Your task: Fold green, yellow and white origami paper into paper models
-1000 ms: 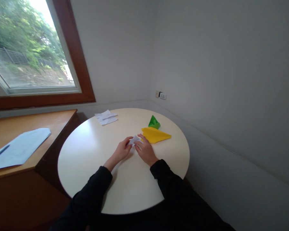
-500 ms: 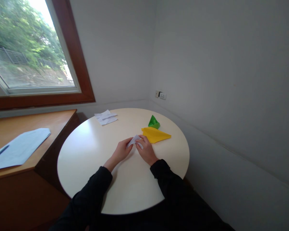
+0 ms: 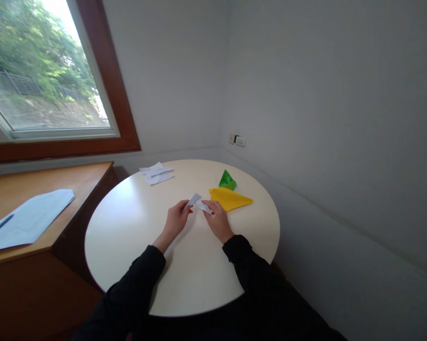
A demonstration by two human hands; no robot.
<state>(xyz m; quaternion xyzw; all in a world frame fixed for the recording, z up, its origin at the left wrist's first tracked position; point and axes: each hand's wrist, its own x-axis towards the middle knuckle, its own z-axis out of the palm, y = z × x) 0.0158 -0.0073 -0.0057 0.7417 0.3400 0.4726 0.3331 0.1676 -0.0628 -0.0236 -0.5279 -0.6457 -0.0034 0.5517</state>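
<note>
A small folded white paper (image 3: 198, 202) is held just above the round table (image 3: 128, 227), near its middle. It is pinched at one end by the left hand (image 3: 177, 221) and at the other by the right hand (image 3: 218, 221), fingers closed on it. Just beyond the right hand a yellow folded paper (image 3: 230, 199) is seen, a green folded paper (image 3: 227, 180) behind that. White sheets (image 3: 156, 173) are seen at the table's far edge.

Two arms clad in long black sleeves, the fabric plain and matte with soft creases at the elbows, each cuff ending snugly at the wrist. The left hand (image 3: 177, 221) and right hand (image 3: 218, 221) are bare, without rings, watch or gloves visible. No logos or markings show on the dark clothing.
</note>
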